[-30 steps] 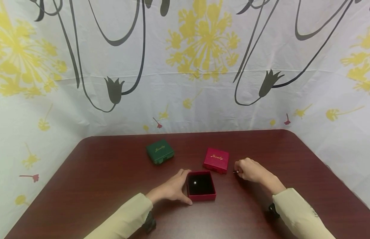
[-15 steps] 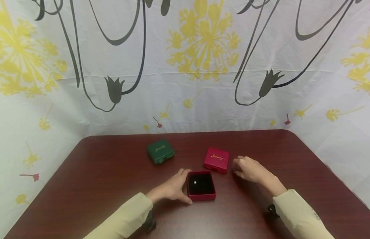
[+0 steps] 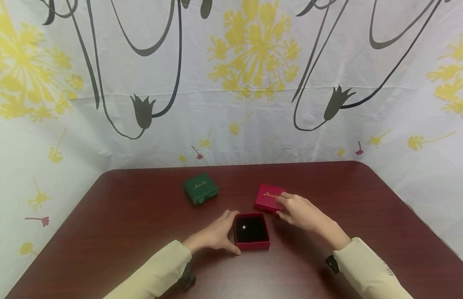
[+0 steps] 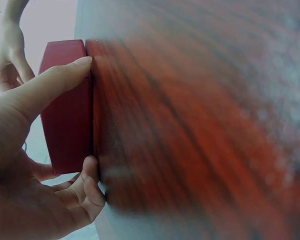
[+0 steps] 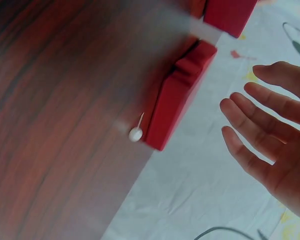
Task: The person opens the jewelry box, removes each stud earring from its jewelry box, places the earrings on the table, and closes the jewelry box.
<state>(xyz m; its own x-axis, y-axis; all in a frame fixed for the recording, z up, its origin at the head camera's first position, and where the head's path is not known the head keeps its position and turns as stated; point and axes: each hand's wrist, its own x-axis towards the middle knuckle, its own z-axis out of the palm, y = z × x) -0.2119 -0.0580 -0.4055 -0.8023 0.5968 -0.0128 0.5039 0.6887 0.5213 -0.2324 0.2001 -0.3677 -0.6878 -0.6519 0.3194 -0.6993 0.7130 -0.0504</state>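
L hand (image 3: 216,233): gripping open red box (image 3: 254,246), thumb along nr wall, fingers round far L corner. R hand (image 3: 300,214): holding nothing; fingers spread, loosely bent, tips over R side of red "Jewelry" box (image 3: 268,197) in head view; contact can't be confirmed. Pearl pin (image 5: 135,134): lying on table (image 3: 141,216), just beside that box's nr face, at R end, per R wrist view.

Open red box: on table, abt midway btwn L & R edges; blk lining (image 3: 257,234) inside, one white bead (image 3: 244,227) on it, L of ctr. Red "Jewelry" box: flat, just beyond, twd far edge, slightly R; lid or whole box, can't tell. Green box (image 3: 200,187): nr far edge, L of ctr, gilt lettering up. Pale sleeves (image 3: 156,265) w/ dk bands (image 3: 188,277) at both wrists. White cloth (image 3: 198,74) w/ yellow florals & grey stems hangs behind far edge.
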